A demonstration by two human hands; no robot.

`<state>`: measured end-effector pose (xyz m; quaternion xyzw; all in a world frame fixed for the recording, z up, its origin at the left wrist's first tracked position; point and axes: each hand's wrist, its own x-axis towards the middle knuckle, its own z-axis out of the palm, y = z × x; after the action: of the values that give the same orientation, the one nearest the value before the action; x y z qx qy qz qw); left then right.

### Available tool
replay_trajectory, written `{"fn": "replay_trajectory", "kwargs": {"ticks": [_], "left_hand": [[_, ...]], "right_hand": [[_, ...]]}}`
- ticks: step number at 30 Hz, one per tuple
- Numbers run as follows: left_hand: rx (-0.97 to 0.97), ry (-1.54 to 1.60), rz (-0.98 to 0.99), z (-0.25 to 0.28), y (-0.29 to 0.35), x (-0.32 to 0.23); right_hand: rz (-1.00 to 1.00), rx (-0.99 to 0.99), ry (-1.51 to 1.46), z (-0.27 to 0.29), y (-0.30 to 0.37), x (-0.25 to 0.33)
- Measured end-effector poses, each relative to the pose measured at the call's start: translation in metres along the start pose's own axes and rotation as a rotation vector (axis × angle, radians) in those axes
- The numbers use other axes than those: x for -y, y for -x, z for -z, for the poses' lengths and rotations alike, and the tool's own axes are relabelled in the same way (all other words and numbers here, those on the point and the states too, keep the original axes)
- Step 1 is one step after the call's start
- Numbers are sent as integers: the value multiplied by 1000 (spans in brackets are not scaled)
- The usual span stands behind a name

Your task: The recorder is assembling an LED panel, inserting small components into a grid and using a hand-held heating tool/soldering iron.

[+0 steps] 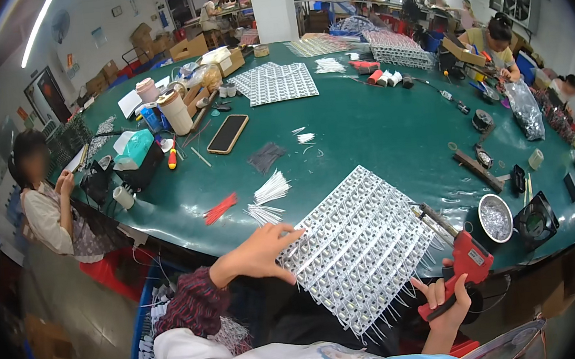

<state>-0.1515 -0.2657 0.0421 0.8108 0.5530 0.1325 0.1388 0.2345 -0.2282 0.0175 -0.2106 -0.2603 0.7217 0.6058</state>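
Observation:
A white panel of circuit boards, with rows of small parts and short white wires along its lower right edge, lies tilted at the table's near edge. My left hand is at the panel's left corner, fingers and thumb spread apart, fingertips at its edge. In my right hand is the handle of a red soldering gun. Its metal nozzle points up and left, over the panel's right corner. Bundles of white wires and red wires lie beyond my left hand.
A phone, dark wires and more circuit panels lie farther back on the green table. At right stand a round tin and a black fan. Other people sit at both sides.

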Motion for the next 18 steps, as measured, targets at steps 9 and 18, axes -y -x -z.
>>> {"fn": "replay_trajectory", "kwargs": {"ticks": [9,18], "left_hand": [[-207,-266,37,-32,6,-29],[-311,-419,116,-47,1,-52]], "right_hand": [[21,-14,52,1,8,-4],[346,-64,337,13,17,16]]}}
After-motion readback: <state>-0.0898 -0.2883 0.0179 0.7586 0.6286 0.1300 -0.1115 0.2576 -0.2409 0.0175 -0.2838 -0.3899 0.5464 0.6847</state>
